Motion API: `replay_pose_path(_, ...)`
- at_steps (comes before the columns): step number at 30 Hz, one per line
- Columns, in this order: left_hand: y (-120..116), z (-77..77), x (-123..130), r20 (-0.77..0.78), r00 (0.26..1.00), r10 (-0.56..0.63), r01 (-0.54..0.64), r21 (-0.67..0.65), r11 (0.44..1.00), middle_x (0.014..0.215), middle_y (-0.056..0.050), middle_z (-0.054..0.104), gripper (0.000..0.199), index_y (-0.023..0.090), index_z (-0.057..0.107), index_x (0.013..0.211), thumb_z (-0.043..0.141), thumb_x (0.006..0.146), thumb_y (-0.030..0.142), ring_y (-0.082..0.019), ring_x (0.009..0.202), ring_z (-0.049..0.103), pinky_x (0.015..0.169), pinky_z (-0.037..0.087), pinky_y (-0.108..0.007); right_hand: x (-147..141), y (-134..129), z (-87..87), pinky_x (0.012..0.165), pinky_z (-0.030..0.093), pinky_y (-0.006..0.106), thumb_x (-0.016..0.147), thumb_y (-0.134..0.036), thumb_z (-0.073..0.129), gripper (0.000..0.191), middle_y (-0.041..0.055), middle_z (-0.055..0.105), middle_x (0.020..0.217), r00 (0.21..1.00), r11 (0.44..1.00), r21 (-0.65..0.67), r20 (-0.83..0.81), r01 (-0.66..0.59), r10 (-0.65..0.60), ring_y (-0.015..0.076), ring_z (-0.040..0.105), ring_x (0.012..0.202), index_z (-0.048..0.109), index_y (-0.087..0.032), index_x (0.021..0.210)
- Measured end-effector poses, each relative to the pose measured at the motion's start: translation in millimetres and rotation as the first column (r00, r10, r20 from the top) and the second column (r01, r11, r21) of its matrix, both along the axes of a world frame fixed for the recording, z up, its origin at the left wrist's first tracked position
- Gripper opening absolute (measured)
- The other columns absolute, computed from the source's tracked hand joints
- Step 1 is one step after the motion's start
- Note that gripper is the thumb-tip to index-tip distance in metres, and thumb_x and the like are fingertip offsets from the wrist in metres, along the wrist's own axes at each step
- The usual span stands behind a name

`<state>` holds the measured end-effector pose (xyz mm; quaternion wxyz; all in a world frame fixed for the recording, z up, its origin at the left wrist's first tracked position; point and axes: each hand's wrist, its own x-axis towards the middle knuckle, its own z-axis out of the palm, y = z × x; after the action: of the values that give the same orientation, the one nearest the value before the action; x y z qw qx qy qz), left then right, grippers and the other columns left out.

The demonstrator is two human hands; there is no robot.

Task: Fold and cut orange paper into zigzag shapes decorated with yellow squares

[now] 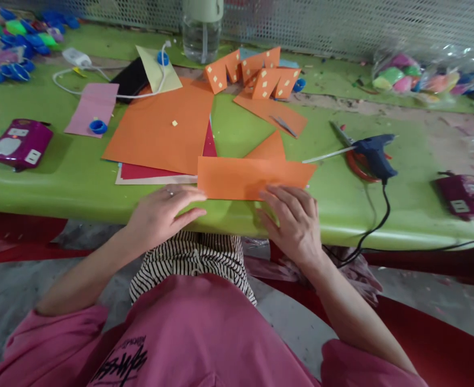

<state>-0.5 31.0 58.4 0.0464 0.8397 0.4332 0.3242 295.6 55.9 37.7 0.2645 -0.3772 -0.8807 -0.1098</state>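
A strip of orange paper (237,180) lies along the table's near edge, its right end slanted. At its lower left corner, my left hand (160,210) has its fingers stretched out and the thumb apart; whether it presses the paper I cannot tell. My right hand (295,217) rests its fingertips flat on the strip's lower edge, right of the middle, with the thumb apart below. Behind the strip a pointed orange paper piece (269,148) sticks out. A larger orange sheet (160,126), bearing one small pale square, lies on red and white sheets to the left.
Folded orange paper shapes with pale squares (275,83) stand at the back, near scissors (284,125) and a water bottle (202,32). On the right sits a glue gun (374,153) with a black cord. Purple boxes (21,144) flank both sides; colourful pieces (14,43) pile back left.
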Motion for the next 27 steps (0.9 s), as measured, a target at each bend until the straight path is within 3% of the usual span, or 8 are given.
replay_pose_path(2, 17, -8.2, 4, -0.154, 0.987, -0.049, 0.067, 0.112, 0.991, 0.116, -0.01, 0.075, 0.02, 0.015, 0.065, 0.11, 0.063, 0.096, 0.028, -0.022, 0.108, 0.07, 0.093, 0.055, -0.035, 7, 11, 2.1, 0.107, 0.042, 0.046, 0.095, -0.03, 0.064, 0.036, 0.0093, 0.072, 0.126, 0.995, 0.997, -0.046, 0.074, 0.064, -0.06, 0.027, 0.063, 0.118, 0.061, -0.022, 0.13)
replay_pose_path(4, 32, -15.2, 11, -0.27, 0.961, -0.063, 0.111, 0.169, 0.979, 0.118, -0.012, 0.074, 0.021, 0.013, 0.066, 0.109, 0.063, 0.095, 0.03, -0.025, 0.107, 0.071, 0.094, 0.056, -0.039, 10, 19, 3.9, 0.112, 0.037, 0.048, 0.097, -0.034, 0.06, 0.032, 0.0081, 0.074, 0.122, 0.993, 0.991, -0.119, 0.108, 0.054, -0.041, 0.0254, 0.067, 0.112, 0.063, -0.021, 0.126)
replay_pose_path(10, 47, -18.0, 19, -0.429, 0.903, -0.027, 0.194, 0.349, 0.917, 0.1, -0.007, 0.078, 0.016, 0.014, 0.069, 0.097, 0.053, 0.098, 0.017, -0.018, 0.087, 0.074, 0.082, 0.057, -0.031, 12, 28, 5.7, 0.11, 0.038, 0.041, 0.099, -0.036, 0.056, 0.028, 0.0069, 0.077, 0.118, 0.98, 0.996, -0.092, 0.197, 0.007, 0.011, 0.0217, 0.07, 0.1, 0.068, -0.02, 0.119)
replay_pose_path(15, 54, 0.9, 18, -0.392, 0.919, 0.044, 0.143, 0.435, 0.889, 0.066, 0.0, 0.07, 0.03, 0.019, 0.065, 0.075, 0.047, 0.097, 0.013, -0.015, 0.064, 0.067, 0.07, 0.054, -0.028, 10, 30, 11.2, 0.105, 0.043, 0.038, 0.098, -0.033, 0.058, 0.024, 0.0064, 0.08, 0.103, 0.985, 1.0, -0.017, 0.171, 0.024, -0.021, 0.0203, 0.071, 0.09, 0.07, -0.019, 0.114)
replay_pose_path(17, 58, 17.4, 15, -0.273, 0.961, 0.036, 0.063, 0.346, 0.936, 0.063, 0.0, 0.068, 0.029, 0.02, 0.067, 0.079, 0.047, 0.099, 0.023, -0.015, 0.063, 0.066, 0.069, 0.052, -0.028, 8, 33, 20.6, 0.101, 0.046, 0.037, 0.099, -0.027, 0.055, 0.02, 0.0054, 0.08, 0.093, 0.994, 0.999, -0.01, 0.102, 0.04, -0.039, 0.0191, 0.071, 0.083, 0.073, -0.02, 0.105)
replay_pose_path(20, 60, 49.7, 7, 0.036, 0.999, -0.007, 0.005, 0.043, 0.999, 0.086, -0.002, 0.075, 0.028, 0.022, 0.07, 0.103, 0.059, 0.094, 0.046, -0.017, 0.079, 0.07, 0.074, 0.053, -0.028, 0, 37, 46.7, 0.085, 0.052, 0.033, 0.099, -0.031, 0.056, 0.02, 0.0047, 0.078, 0.084, 0.994, 0.992, -0.113, -0.085, 0.054, -0.064, 0.0185, 0.07, 0.077, 0.073, -0.02, 0.098)
replay_pose_path(24, 62, 85.2, -5, 0.323, 0.944, 0.072, 0.003, -0.228, 0.974, 0.09, 0.0, 0.074, 0.04, 0.022, 0.072, 0.104, 0.07, 0.083, 0.056, -0.017, 0.082, 0.068, 0.072, 0.053, -0.027, -16, 34, 88.7, 0.064, 0.048, 0.026, 0.094, -0.04, 0.062, 0.023, 0.0016, 0.076, 0.083, 0.948, 0.919, -0.393, -0.297, -0.013, -0.114, 0.0149, 0.065, 0.068, 0.073, -0.02, 0.1)
replay_pose_path(27, 66, 96.1, -12, 0.439, 0.888, 0.135, 0.013, -0.317, 0.948, 0.083, 0.0, 0.072, 0.036, 0.02, 0.072, 0.094, 0.071, 0.082, 0.053, -0.016, 0.078, 0.067, 0.066, 0.052, -0.026, -24, 29, 107.5, 0.059, 0.044, 0.025, 0.091, -0.047, 0.062, 0.029, 0.0001, 0.072, 0.079, 0.921, 0.829, -0.55, -0.366, -0.098, -0.134, 0.0131, 0.06, 0.065, 0.073, -0.02, 0.096)
